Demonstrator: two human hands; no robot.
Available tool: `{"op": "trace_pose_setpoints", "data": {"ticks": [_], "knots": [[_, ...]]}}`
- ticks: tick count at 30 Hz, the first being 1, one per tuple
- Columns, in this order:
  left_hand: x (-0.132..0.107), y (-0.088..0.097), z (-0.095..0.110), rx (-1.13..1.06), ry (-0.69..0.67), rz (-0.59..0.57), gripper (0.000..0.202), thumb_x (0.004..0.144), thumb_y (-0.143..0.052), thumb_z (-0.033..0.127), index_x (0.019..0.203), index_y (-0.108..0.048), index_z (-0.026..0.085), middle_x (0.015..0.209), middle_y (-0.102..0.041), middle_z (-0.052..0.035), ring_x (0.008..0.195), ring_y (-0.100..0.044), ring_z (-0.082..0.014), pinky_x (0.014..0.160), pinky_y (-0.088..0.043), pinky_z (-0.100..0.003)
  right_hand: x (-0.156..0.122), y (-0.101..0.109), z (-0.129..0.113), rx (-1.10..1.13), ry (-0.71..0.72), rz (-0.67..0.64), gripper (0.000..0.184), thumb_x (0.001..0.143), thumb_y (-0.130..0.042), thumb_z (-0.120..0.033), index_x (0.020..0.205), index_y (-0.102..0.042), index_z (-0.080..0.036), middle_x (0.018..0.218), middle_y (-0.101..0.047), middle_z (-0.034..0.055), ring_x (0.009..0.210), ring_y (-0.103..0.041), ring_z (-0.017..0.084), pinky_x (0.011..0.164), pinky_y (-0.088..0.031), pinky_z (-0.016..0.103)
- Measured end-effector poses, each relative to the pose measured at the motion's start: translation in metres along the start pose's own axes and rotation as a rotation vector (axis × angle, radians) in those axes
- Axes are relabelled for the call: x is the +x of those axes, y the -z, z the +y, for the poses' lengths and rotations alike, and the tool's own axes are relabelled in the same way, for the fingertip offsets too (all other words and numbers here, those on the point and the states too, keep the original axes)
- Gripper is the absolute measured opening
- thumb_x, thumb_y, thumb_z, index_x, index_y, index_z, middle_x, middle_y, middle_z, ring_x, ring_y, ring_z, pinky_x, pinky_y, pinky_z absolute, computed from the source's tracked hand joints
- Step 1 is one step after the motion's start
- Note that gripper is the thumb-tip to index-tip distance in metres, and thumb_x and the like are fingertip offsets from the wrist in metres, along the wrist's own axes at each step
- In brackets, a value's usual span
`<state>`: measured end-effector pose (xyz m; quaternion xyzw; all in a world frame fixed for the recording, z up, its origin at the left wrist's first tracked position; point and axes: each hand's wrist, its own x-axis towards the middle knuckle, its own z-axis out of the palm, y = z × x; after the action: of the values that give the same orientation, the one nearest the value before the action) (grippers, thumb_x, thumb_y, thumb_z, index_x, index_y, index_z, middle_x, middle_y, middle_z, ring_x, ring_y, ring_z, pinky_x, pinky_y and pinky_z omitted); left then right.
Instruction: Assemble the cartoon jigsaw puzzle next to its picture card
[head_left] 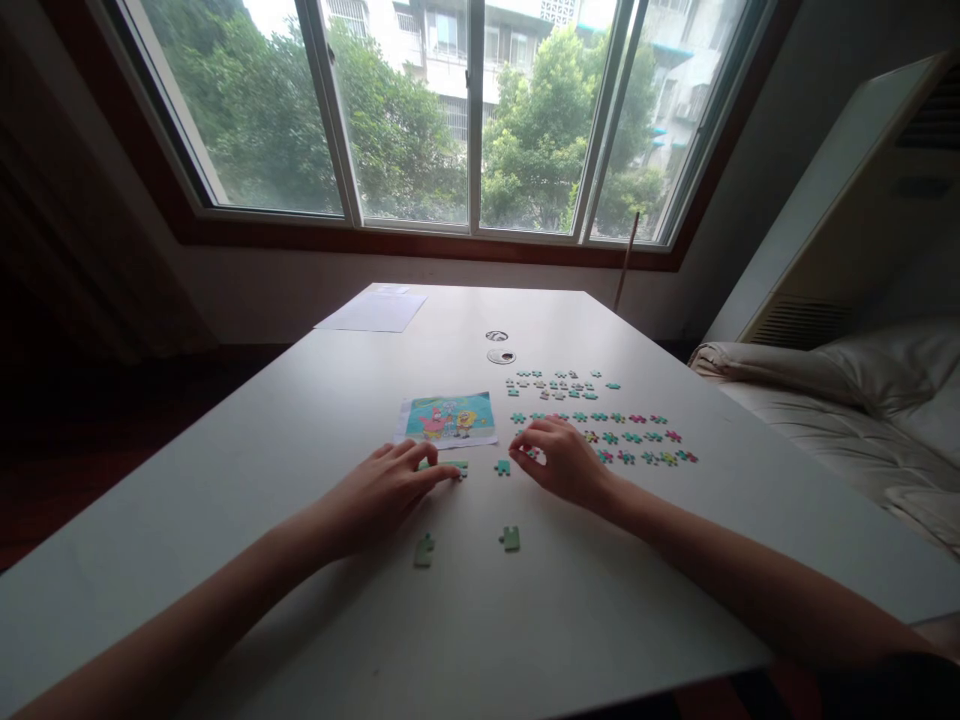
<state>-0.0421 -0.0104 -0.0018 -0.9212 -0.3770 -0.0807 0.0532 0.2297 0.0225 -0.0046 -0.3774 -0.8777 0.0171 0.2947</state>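
Observation:
My left hand [394, 483] rests on the white table [247, 440], its fingers bent over a short green strip of joined puzzle pieces [459, 464] and partly hiding it. The thumb and fingers press on the strip. Just to the right of it lies a loose teal puzzle piece [503, 467]. Beside that piece is my right hand [559, 455], with thumb and index finger curled into a pinch. Whatever is between those fingertips is too small to make out. Nearer to me lie two separate dull-green pieces, an edge piece [424, 551] and another piece [511, 539].
Beyond my hands lies a printed cartoon picture [450, 417]. Rows of loose puzzle pieces [632, 437] spread on the right, partly behind my right hand. Farther back are round table inserts [501, 356] and paper sheets [375, 310]. A padded sofa [840, 400] stands at the right.

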Motion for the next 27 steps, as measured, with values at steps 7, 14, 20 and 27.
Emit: {"op": "trace_pose_setpoints", "data": {"ticks": [7, 14, 20, 27], "knots": [[0.0, 0.006, 0.002, 0.005, -0.015, -0.002, 0.037, 0.093, -0.036, 0.015, 0.122, -0.053, 0.031, 0.106, -0.056, -0.0076, 0.089, -0.055, -0.0214, 0.076, -0.044, -0.034, 0.032, 0.027, 0.054, -0.142, -0.142, -0.114, 0.014, 0.085, -0.057, -0.024, 0.084, -0.07, -0.018, 0.083, -0.067, 0.0043, 0.075, -0.06, 0.014, 0.071, -0.045, 0.026], [-0.005, 0.007, -0.02, -0.063, 0.063, 0.07, 0.031, 0.094, -0.037, 0.02, 0.116, -0.057, 0.026, 0.107, -0.058, -0.008, 0.091, -0.057, -0.0226, 0.076, -0.045, -0.037, 0.066, 0.041, 0.128, -0.298, -0.32, -0.183, 0.016, 0.084, -0.058, -0.022, 0.088, -0.072, -0.016, 0.087, -0.068, 0.0073, 0.079, -0.062, 0.017, 0.075, -0.045, 0.027], [-0.01, 0.008, -0.042, -0.068, 0.109, 0.074, 0.027, 0.093, -0.039, 0.021, 0.106, -0.063, 0.021, 0.099, -0.061, -0.0089, 0.088, -0.057, -0.0224, 0.074, -0.047, -0.035, 0.083, 0.027, 0.162, -0.377, -0.434, -0.334, 0.02, 0.086, -0.058, -0.024, 0.101, -0.067, -0.017, 0.1, -0.065, 0.0088, 0.092, -0.061, 0.019, 0.082, -0.046, 0.029], [-0.01, 0.009, -0.046, -0.088, 0.112, 0.072, 0.025, 0.092, -0.043, 0.024, 0.1, -0.066, 0.022, 0.095, -0.062, -0.0084, 0.085, -0.058, -0.0211, 0.073, -0.047, -0.033, 0.087, 0.018, 0.174, -0.39, -0.463, -0.512, 0.028, 0.091, -0.051, -0.032, 0.115, -0.055, -0.018, 0.118, -0.056, 0.0081, 0.098, -0.058, 0.019, 0.083, -0.05, 0.039]]}}
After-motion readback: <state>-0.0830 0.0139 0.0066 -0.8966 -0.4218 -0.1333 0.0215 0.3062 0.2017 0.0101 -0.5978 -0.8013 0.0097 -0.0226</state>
